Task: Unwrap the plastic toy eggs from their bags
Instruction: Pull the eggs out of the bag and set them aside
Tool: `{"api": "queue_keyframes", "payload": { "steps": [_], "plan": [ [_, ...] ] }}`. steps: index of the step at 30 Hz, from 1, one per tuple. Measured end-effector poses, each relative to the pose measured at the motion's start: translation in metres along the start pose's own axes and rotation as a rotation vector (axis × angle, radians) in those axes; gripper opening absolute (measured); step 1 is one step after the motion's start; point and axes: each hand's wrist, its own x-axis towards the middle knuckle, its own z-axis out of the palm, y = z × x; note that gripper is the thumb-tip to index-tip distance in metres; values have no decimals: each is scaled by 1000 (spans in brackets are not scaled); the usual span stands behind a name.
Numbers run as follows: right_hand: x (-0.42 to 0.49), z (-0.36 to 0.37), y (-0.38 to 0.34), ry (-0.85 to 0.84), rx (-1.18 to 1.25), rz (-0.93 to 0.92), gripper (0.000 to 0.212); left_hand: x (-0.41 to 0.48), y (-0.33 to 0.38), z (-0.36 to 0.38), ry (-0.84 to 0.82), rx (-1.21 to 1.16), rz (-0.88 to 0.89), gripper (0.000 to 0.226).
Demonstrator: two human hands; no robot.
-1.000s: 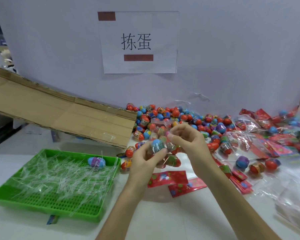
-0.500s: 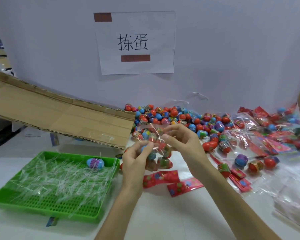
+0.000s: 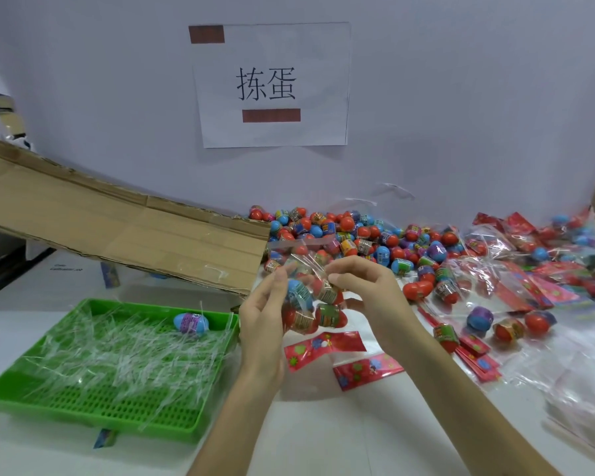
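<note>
I hold a clear plastic bag (image 3: 311, 269) with several toy eggs (image 3: 325, 316) inside, above the white table. My left hand (image 3: 263, 314) grips the bag's left side, thumb pressed on the plastic near a blue egg (image 3: 298, 293). My right hand (image 3: 371, 297) pinches the bag's top edge between thumb and fingers. A big pile of loose red and blue eggs (image 3: 351, 235) lies behind my hands against the wall.
A green perforated tray (image 3: 83, 407) at the left holds clear plastic strips and one blue egg (image 3: 190, 322). A cardboard sheet (image 3: 117, 228) slopes behind it. Red header cards (image 3: 323, 345) and bags of eggs (image 3: 516, 269) spread to the right.
The bag's top has been pulled wider between my hands. My left thumb has shifted up onto the plastic, and both hands sit slightly lower.
</note>
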Motion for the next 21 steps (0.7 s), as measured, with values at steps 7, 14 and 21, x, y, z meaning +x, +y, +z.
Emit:
{"api": "queue_keyframes", "payload": {
  "steps": [7,14,21],
  "plan": [
    [-1,5,1,-40,-14,-64,28,2,-8,-5,183,82,104,21],
    [2,4,2,-63,-57,-13,12,1,-2,-4,137,60,122,22],
    [1,4,3,-94,-74,-15,13,0,-2,-4,151,116,137,27]
  ]
}}
